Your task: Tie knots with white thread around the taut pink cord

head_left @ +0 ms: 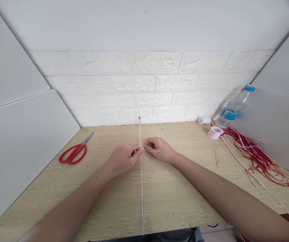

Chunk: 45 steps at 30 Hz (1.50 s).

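Observation:
A pale pink cord (pixel 141 188) runs from a small hook (pixel 139 118) at the foot of the wall towards the table's front edge. Its far part looks thicker, like braided or knotted thread. My left hand (pixel 125 158) pinches the cord from the left, thumb and forefinger pressed together. Close beside it on the right, my right hand (pixel 159 149) has its fingers curled around a thin pale thread, whose loose end (pixel 154 151) sticks out to the right below the fingers.
Red-handled scissors (pixel 74 153) lie at the left. At the right are a pink thread spool (pixel 215 132), a white spool (pixel 204 120), a water bottle (pixel 231 109) and tangled red and pink cords (pixel 262 158). White panels (pixel 26 144) flank both sides.

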{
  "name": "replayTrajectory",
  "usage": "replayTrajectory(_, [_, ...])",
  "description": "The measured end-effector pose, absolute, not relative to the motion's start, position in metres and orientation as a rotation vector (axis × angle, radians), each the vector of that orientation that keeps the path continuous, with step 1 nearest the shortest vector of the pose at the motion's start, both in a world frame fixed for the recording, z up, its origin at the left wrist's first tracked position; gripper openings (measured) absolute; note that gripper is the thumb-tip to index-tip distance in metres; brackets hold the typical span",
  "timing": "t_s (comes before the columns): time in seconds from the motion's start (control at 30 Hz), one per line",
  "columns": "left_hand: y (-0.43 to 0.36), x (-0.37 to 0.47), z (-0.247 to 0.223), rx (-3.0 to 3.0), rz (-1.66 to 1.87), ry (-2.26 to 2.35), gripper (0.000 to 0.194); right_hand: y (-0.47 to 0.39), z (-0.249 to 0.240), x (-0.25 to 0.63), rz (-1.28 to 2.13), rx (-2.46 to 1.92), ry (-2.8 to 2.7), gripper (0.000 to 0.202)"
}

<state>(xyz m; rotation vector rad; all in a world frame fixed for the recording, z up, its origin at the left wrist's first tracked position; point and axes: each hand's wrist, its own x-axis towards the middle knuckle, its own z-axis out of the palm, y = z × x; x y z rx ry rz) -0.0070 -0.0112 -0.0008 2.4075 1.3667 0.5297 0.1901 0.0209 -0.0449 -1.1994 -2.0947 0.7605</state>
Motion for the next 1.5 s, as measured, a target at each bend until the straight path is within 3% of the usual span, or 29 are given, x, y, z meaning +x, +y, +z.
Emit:
replayTrajectory(0.23, [-0.003,-0.014,-0.004,2.257,0.629,1.323,0.034,0.026,-0.045,0.195,1.036,-1.148,-1.912,0.027])
replayTrajectory(0.6, [0.003,-0.018,-0.007,2.138,0.720,1.347,0.028,0.025,-0.033,0.198,1.172,-1.175,-1.809,0.030])
replayTrajectory(0.87, [0.003,-0.016,-0.013,2.217,0.578,1.351,0.034,0.022,-0.032,0.195,1.357,-0.972,-1.797,0.017])
replayTrajectory(1.23, [0.001,-0.012,-0.011,2.318,0.536,1.457,0.042,0.018,-0.038,0.189,1.308,-0.956,-1.798,0.016])
replayTrajectory(1.5, [0.000,-0.013,-0.005,2.267,0.656,1.446,0.028,0.021,-0.044,0.191,1.174,-1.015,-1.808,0.020])
